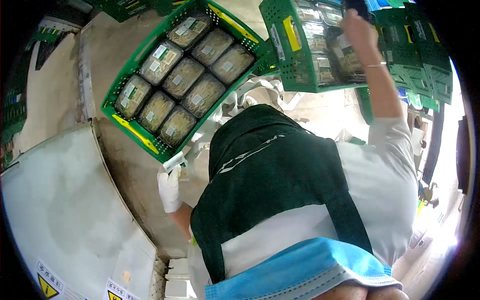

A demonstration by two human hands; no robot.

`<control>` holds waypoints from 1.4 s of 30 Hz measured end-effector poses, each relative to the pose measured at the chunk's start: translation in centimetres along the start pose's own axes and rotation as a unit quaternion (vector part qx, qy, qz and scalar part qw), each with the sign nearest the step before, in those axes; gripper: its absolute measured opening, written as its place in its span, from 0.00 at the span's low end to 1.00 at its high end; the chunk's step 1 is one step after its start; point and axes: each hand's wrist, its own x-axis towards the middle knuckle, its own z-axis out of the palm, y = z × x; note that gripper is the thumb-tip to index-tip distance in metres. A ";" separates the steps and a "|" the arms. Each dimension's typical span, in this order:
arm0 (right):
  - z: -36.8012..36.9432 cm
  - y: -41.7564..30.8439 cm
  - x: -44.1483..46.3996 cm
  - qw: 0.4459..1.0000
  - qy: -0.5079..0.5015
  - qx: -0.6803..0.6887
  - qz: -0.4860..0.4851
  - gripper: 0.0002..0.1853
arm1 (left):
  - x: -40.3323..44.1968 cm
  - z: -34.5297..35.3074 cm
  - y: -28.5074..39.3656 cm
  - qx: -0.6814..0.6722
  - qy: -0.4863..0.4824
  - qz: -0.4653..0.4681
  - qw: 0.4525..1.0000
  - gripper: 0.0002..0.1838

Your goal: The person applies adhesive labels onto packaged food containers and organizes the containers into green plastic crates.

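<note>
- The gloved left hand (170,189) is pinching a white paper strip (175,161) at the green plastic crate's (150,44) near corner.
- The bare right hand (359,34) is reaching over the second crate (295,65), grip unclear.
- Clear packs (183,78) are filling the first.

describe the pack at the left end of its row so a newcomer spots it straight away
Find the green crate with two yellow handles, left of the dark apron. Look along its lower yellow handle. The leftmost pack there has two pale labels; its two row neighbours have one each.
</note>
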 end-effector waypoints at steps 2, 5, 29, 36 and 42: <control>5.9 -2.4 -0.5 0.997 -0.064 0.000 -0.052 0.08 | 2.1 -0.8 -1.6 -0.008 -0.020 -0.016 1.000 0.12; 10.3 -5.8 -2.4 0.971 -0.166 0.168 -0.038 0.14 | 3.5 -1.5 -2.4 -0.055 0.027 0.000 0.998 0.15; 11.7 -54.6 12.9 0.822 0.010 0.108 -0.560 0.20 | 37.8 -0.3 -1.2 -0.498 0.247 -0.325 0.765 0.10; 9.5 -56.0 17.1 0.674 -0.129 -0.008 -0.727 0.13 | 34.5 -2.5 -3.6 -0.497 0.140 -0.020 0.856 0.11; -0.2 -44.7 14.3 0.655 -0.046 0.216 -0.722 0.11 | 20.8 -3.5 1.1 -0.311 0.136 0.021 0.940 0.07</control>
